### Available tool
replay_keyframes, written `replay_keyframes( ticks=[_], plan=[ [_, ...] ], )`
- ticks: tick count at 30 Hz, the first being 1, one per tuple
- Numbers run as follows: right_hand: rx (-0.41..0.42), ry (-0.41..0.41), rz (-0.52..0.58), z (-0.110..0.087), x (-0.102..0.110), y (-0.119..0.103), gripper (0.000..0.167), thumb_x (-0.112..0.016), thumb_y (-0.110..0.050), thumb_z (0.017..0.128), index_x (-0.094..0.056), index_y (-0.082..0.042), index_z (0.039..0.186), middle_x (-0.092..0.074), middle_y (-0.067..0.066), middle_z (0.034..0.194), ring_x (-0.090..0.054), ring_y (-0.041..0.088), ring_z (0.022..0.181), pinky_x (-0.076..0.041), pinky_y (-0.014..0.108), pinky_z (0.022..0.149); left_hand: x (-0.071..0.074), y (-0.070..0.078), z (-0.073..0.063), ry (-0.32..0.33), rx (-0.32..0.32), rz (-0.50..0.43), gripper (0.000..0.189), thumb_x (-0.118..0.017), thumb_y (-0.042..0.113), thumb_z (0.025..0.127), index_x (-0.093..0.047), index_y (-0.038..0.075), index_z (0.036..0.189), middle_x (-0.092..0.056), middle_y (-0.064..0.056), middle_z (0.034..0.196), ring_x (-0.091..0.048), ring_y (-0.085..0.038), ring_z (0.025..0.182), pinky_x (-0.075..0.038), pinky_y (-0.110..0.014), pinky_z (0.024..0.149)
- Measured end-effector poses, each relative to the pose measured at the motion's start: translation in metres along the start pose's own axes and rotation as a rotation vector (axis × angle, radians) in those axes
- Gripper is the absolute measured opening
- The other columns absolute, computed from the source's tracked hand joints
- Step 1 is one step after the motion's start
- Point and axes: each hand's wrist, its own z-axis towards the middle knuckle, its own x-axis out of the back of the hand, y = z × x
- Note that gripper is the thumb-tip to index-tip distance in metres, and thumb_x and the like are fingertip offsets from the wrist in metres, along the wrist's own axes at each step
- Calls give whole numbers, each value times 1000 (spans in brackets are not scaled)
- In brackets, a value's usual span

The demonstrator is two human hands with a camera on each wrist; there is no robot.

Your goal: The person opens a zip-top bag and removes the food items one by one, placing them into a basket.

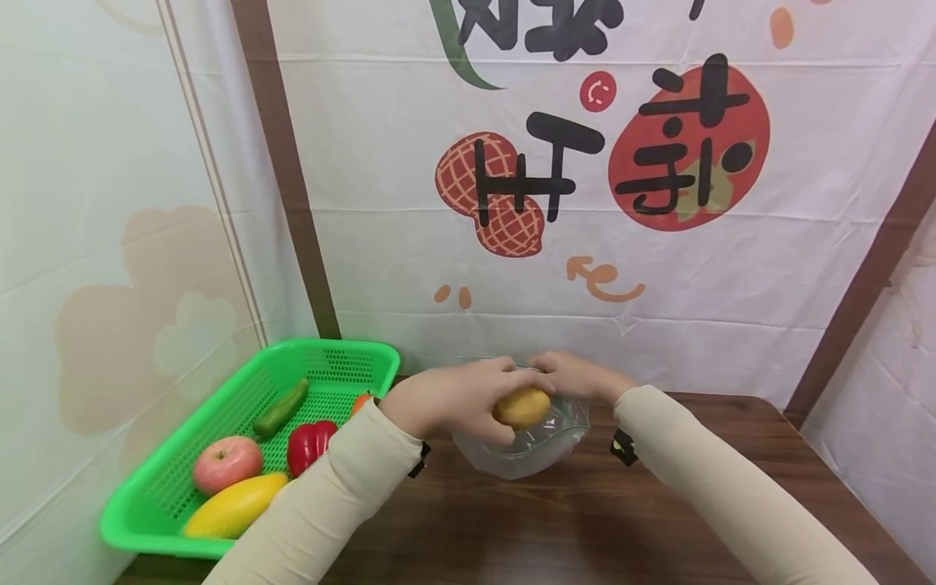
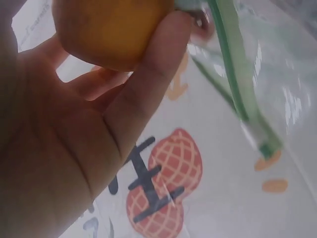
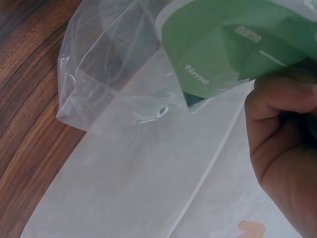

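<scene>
My left hand (image 1: pixel 468 398) grips a rounded yellow-orange fruit or vegetable (image 1: pixel 522 408) over the mouth of a clear zip bag (image 1: pixel 504 463). The exact kind of this piece cannot be told. In the left wrist view the thumb presses along the side of the yellow-orange piece (image 2: pixel 111 32), close to the bag's green zip strip (image 2: pixel 233 69). At the bag's far side, my right hand (image 1: pixel 581 375) holds its edge. The right wrist view shows curled fingers of the right hand (image 3: pixel 285 134) at the bag's green printed label (image 3: pixel 218 49), with the fingertips partly hidden.
On the left stands a green basket (image 1: pixel 120 520) holding a pink apple (image 1: pixel 228 465), a long yellow fruit (image 1: pixel 237 505), a red pepper (image 1: pixel 310 445), a green cucumber-like vegetable (image 1: pixel 282 408) and something orange (image 1: pixel 361 402). A printed white curtain (image 1: pixel 380 268) hangs behind the brown table (image 1: pixel 585 528).
</scene>
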Motion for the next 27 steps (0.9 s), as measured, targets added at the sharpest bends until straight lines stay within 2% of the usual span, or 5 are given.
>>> replay_keyframes(
  ticks=[5,12,17,24,27],
  plan=[
    [-34,27,-69,0,1,0,36,-44,-38,107,-72,-16,116,-66,-8,95,-59,11,88,-47,36,87,13,-4,-11,15,35,-9,63,-71,21,83,-50,32,142,-50,6,102,-53,-12,85,-48,-29,70],
    [-83,25,-55,-2,1,-2,33,-47,-35,106,-74,-15,111,-68,-5,98,-60,12,89,-49,38,87,22,-17,-24,54,33,-26,63,-69,18,83,-51,31,142,-51,3,111,-53,-14,86,-49,-31,70],
    [-68,18,-63,-4,0,-3,29,-51,-33,104,-73,-16,100,-66,-4,93,-60,13,87,-50,37,82,32,-46,-38,104,69,-10,63,-71,17,81,-52,27,141,-52,-4,114,-52,-19,88,-47,-35,72],
    [-38,30,-73,-5,-2,3,28,-49,-34,105,-70,-17,96,-62,-4,84,-56,14,80,-48,35,77,49,-87,-69,106,229,-3,63,-71,17,83,-50,27,142,-53,-8,115,-51,-24,93,-47,-39,75],
    [-39,30,-75,-5,-1,3,29,-49,-34,105,-70,-17,95,-62,-4,84,-56,14,79,-48,35,76,51,-105,-81,114,265,13,61,-71,17,84,-51,25,141,-54,-7,115,-52,-25,93,-46,-39,75]
  ],
)
